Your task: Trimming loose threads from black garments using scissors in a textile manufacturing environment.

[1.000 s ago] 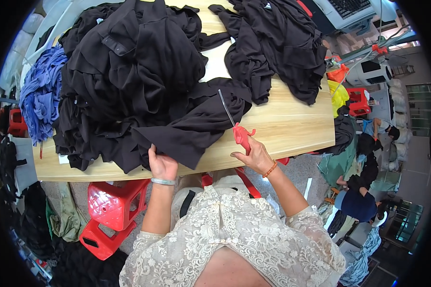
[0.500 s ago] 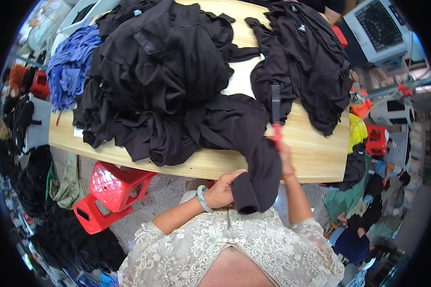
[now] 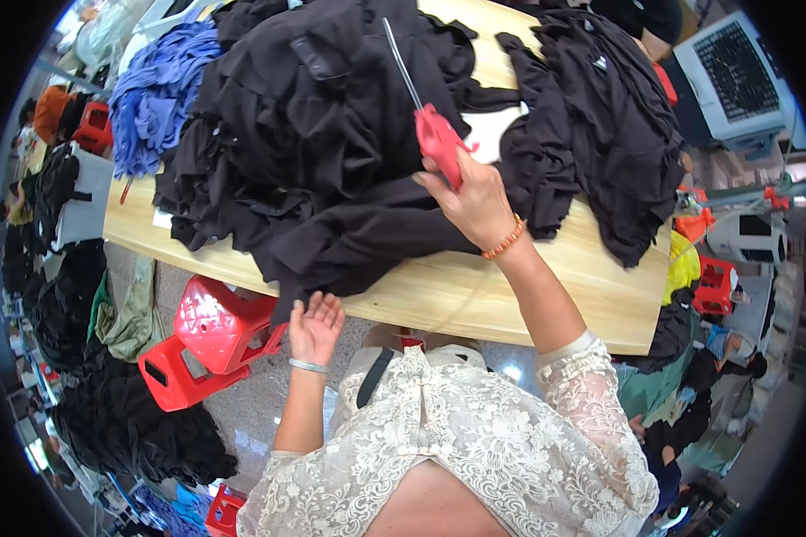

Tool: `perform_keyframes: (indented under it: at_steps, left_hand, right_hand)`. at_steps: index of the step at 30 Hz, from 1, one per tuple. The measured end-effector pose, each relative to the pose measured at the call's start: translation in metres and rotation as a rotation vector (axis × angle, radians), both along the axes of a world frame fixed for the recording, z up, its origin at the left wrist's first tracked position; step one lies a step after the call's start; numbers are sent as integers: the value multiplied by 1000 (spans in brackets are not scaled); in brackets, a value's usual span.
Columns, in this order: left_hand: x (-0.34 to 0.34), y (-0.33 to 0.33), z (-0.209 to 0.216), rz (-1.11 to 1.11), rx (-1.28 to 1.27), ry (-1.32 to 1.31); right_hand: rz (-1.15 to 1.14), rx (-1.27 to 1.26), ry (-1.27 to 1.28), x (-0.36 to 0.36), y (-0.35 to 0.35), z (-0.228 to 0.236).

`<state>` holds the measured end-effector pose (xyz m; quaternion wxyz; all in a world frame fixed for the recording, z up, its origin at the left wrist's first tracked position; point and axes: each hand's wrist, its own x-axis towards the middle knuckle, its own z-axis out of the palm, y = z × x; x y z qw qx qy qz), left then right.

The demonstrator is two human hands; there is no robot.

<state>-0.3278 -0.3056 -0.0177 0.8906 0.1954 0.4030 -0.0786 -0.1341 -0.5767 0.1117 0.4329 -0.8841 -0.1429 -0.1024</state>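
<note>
The left hand (image 3: 316, 329) is open beside black cloth (image 3: 358, 237) at the table's (image 3: 591, 309) near edge, the right hand (image 3: 477, 204) gripping a red-handled tool (image 3: 439, 139); handling cloth, seemingly, which next calls for a pinch.

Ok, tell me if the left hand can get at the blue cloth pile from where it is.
Probably not straight across: the black garment heap lies between the left hand and the blue cloth pile.

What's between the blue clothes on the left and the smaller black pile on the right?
In the head view: the large heap of black garments, then wooden table with something flat and white on it, partly crossed by black cloth.
</note>
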Motion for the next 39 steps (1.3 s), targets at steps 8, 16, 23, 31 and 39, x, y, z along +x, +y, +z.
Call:
perform_keyframes:
  at_steps: [8,16,23,31,39]
  left_hand:
    - [25,-4,5,-246,1428,-234]
    - [75,25,10,-762,1926,-508]
    - [35,28,-14,-841,1382,-360]
    - [83,55,-36,-126,102,58]
    - [107,52,-41,-404,-174,-47]
  right_hand:
    - [107,-421,283,-62,-21,-68]
    - [1,-601,329,-83,-10,-144]
    - [-50,-670,282,-82,-40,-146]
    - [209,-413,292,-105,-37,-118]
    - [221,-327,290,-106,-23,-117]
